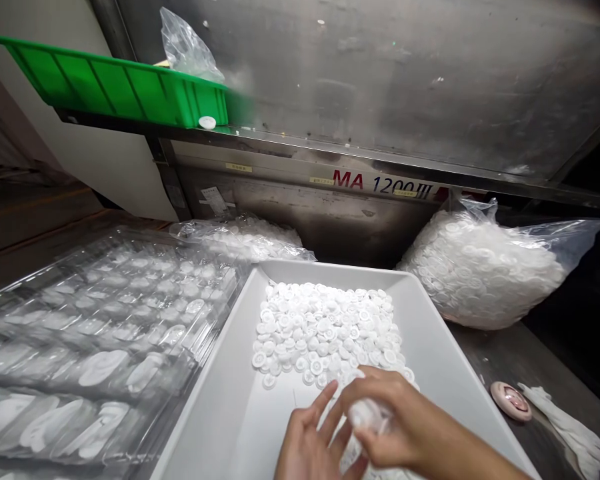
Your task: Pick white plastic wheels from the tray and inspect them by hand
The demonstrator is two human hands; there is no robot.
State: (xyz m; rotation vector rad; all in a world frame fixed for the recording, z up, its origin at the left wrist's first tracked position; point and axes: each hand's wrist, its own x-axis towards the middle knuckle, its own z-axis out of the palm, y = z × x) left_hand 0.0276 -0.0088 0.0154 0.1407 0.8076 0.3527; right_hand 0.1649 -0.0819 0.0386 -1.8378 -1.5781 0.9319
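Observation:
A large heap of small, round white plastic discs lies in a light grey tray. Over the tray's near end, my right hand curls its thumb and fingers around several of these discs, which look slightly blurred. Close beside it is my left hand, its fingers stretched out and apart, with the fingertips near the held discs. More discs show below the two hands, partly covered by them.
Clear plastic trays filled with white parts are stacked at left. Bags of white discs stand behind and at right. A green bin sits on a metal ledge. A round pinkish item and white glove lie right.

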